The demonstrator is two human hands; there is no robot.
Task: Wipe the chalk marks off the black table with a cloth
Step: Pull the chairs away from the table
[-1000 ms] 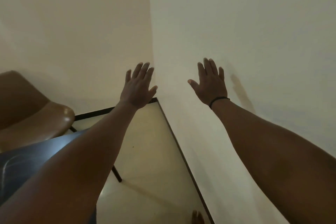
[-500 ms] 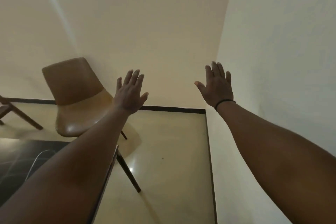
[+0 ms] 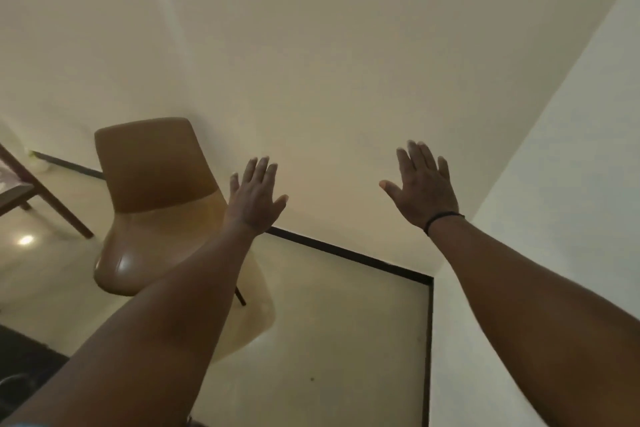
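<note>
- Black table (image 3: 24, 371) showed only as a dark corner at the lower left edge of the view, with a faint pale curved mark on its matte top; the left forearm crossed over it.
- Left hand (image 3: 254, 199) was raised in the air, back toward the camera, fingers straight and close together, thumb out to the side, holding nothing.
- Right hand (image 3: 424, 189) was raised the same way, fingers straight and slightly fanned, thumb spread, also holding nothing; a thin dark band (image 3: 445, 218) circled its wrist.
- A brown chair (image 3: 152, 204) with a smooth, glossy moulded shell and thin dark legs stood beyond the table near the cream wall (image 3: 346, 62).
- The glossy pale floor (image 3: 332, 340) met the walls along a dark skirting strip (image 3: 349, 253).
- A dark wooden frame (image 3: 45, 198) slanted in at the left edge.
</note>
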